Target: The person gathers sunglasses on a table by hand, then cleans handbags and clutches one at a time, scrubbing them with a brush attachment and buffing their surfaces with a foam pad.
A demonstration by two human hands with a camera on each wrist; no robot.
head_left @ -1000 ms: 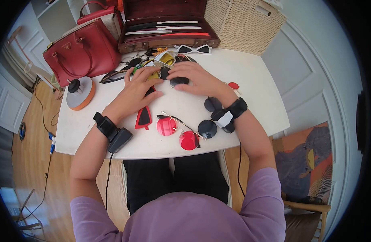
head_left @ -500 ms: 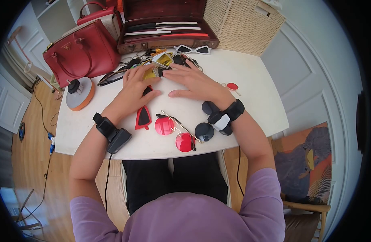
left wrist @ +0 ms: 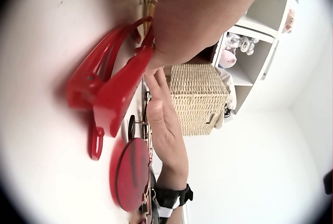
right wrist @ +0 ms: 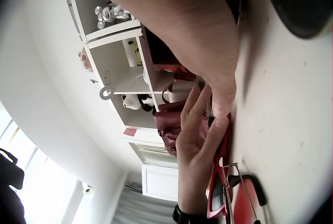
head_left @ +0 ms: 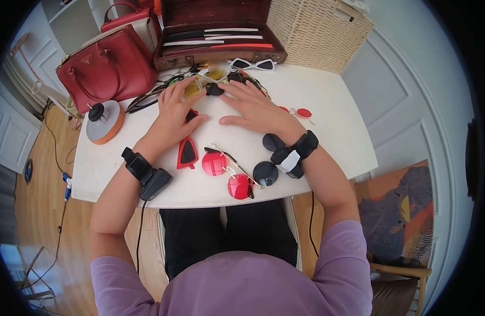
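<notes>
1. Both hands lie flat at upper centre of the head view, on a heap of sunglasses at the far side of the white table (head_left: pixel 326 121). Left hand (head_left: pixel 175 113): fingers straight and spread, palm down, gripping nothing; fingertips on the yellow-lensed pair (head_left: pixel 196 87). Right hand (head_left: pixel 253 108): fingers likewise extended, pressing near a dark pair (head_left: pixel 215 89) and the tangled frames beside it.

2. The heap lies just in front of the open brown case (head_left: pixel 216 37), with the white cat-eye pair (head_left: pixel 253 64) beside it, between the red handbag (head_left: pixel 103 66) and the wicker basket (head_left: pixel 319 31).

3. Risk: flat palms bearing down on crossed frames could bend thin wire arms or scratch lenses where one pair rides on another.

4. Risk: the red cat-eye pair (head_left: pixel 187 152) lies partly under the left palm; the left wrist view shows it pinned against the table. A sideways sweep would likely drag it along.

5. Risk: the round red-lensed pair (head_left: pixel 226 173) and round black pair (head_left: pixel 267 158) lie near the table's lower edge in the frame, the black pair touching the right wrist strap. Drawing the arm back could knock them off.

6. Risk: the small red-lensed pair (head_left: pixel 300 112), right of the right hand, has thin frames that a sleeve or cable might snag.
</notes>
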